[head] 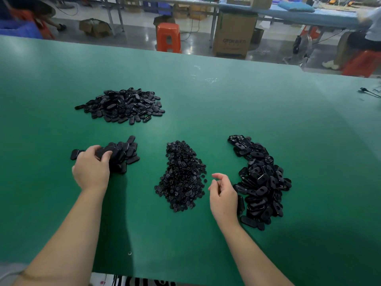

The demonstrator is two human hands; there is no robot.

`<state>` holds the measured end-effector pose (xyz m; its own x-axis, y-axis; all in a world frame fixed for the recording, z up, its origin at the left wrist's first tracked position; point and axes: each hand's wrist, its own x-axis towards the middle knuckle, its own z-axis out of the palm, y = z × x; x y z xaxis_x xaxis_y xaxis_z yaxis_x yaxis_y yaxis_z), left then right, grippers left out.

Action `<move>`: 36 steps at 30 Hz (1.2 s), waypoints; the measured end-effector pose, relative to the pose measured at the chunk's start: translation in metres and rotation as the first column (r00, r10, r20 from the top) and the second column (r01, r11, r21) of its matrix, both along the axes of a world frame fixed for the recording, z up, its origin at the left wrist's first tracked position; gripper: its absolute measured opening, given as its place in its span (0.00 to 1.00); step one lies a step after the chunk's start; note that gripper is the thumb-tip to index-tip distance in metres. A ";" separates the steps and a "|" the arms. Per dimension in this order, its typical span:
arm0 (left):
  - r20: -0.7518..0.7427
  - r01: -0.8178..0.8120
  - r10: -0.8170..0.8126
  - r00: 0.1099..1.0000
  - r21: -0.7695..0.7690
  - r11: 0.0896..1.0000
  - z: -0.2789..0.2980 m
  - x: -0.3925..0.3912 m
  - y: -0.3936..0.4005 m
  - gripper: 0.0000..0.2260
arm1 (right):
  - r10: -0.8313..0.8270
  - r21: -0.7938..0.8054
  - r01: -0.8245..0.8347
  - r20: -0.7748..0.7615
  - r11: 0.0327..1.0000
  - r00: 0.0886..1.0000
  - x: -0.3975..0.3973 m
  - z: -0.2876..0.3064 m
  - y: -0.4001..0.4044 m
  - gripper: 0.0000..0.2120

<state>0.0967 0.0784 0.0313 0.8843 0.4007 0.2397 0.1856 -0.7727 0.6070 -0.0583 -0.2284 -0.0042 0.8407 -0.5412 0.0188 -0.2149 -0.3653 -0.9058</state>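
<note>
Head view: left hand point(91, 170) curls its fingers and thumb round a black oval shell point(102, 152) at the near-left pile point(125, 155) on the green table point(206, 100). Right hand point(223, 195) hovers loosely curled, holding nothing, between the small round parts point(181, 178) and the right shell pile point(261, 182). The shell looks like light, stiff, smooth plastic, likely slippery. Best pinched across its narrow sides. The pile is loose and will probably shift.

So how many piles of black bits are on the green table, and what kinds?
Piles of long oval pieces: 3 (far left pile, near left pile that the left hand grips, right pile)
Piles of tiny round pieces: 1 (middle pile)
Total: 4 piles
</note>
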 end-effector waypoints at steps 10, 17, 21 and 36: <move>0.061 0.348 -0.347 0.936 0.003 0.938 -0.020 -0.034 -0.075 0.11 | -0.003 -0.105 0.002 -0.015 0.994 1.000 0.002 0.001 0.002 0.06; -0.063 0.390 -0.385 0.921 0.114 0.914 -0.038 -0.042 -0.093 0.14 | 0.113 -0.096 -0.129 -0.161 0.987 0.981 0.007 0.020 -0.001 0.07; -0.077 0.388 -0.380 0.922 0.164 0.907 -0.037 -0.042 -0.094 0.17 | 0.157 -0.080 -0.180 -0.229 0.981 0.961 0.010 0.052 -0.038 0.07; -0.101 0.373 -0.361 0.927 0.149 0.916 -0.034 -0.044 -0.095 0.18 | 0.158 -0.428 -0.759 -0.812 0.491 0.561 0.026 0.079 -0.078 0.20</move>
<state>0.0525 -0.0170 -0.0025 0.9784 0.0054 0.2067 -0.0930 -0.8815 0.4630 -0.0326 -0.3068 0.0746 0.8887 -0.1164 -0.4435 -0.1433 -0.9893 -0.0275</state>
